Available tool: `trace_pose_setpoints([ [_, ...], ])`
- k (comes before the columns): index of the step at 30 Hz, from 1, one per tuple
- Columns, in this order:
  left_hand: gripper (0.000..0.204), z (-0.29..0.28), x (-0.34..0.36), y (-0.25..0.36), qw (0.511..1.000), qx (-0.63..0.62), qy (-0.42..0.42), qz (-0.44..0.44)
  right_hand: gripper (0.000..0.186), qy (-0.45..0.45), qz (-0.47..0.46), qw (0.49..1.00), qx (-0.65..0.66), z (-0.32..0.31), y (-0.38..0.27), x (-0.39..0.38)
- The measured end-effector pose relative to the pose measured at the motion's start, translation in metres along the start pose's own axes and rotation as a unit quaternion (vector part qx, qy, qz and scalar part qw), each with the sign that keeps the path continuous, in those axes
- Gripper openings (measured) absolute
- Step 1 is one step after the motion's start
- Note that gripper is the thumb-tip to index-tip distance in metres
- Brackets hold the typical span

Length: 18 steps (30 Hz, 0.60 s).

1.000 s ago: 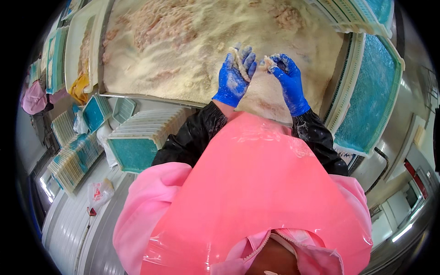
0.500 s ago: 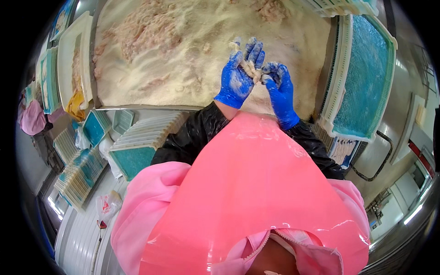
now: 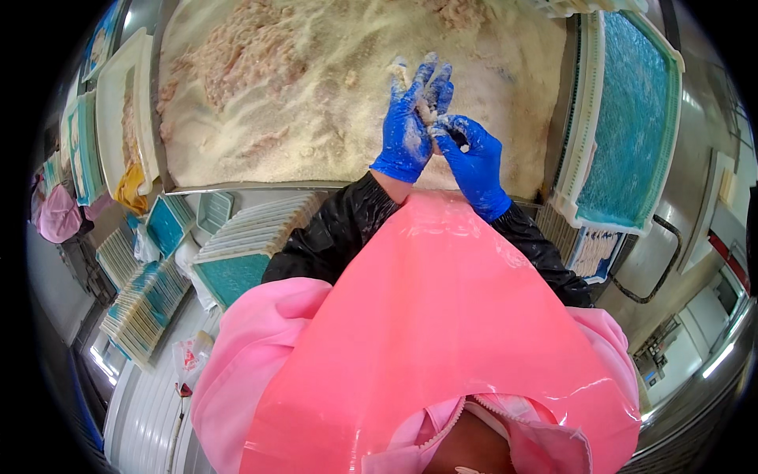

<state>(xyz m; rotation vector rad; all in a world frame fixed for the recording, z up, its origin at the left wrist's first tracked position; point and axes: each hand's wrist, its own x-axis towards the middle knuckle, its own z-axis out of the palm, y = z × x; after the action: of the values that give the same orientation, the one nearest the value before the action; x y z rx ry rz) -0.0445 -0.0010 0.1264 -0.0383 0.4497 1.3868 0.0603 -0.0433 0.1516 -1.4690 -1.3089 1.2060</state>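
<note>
Dusty meat (image 3: pixel 427 112) could drop
The right hand (image 3: pixel 474 154) seems to pinch its near end. The left hand (image 3: pixel 406 134), fingers spread, holds it up. A loose pinch could let it slip into the powder (image 3: pixel 332 154) below.

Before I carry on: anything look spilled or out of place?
Possibly the plastic bag, lying loose on the ribbed surface at lower left like stray litter; perhaps the yellow cloth casually bunched at the white tub. No spill shows over the near tray rim.
</note>
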Motion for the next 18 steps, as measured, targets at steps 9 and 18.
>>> trace_pose_setpoints([
  [9,0.046,0.013,-0.006,-0.023,0.992,-0.03,-0.026,-0.116,0.048,0.059,-0.137,0.983,0.105,-0.007,0.026,0.012],
  [18,0.048,-0.017,0.005,-0.075,0.979,-0.089,-0.185,0.001,0.056,-0.037,0.007,0.88,0.474,-0.02,0.033,0.036],
])
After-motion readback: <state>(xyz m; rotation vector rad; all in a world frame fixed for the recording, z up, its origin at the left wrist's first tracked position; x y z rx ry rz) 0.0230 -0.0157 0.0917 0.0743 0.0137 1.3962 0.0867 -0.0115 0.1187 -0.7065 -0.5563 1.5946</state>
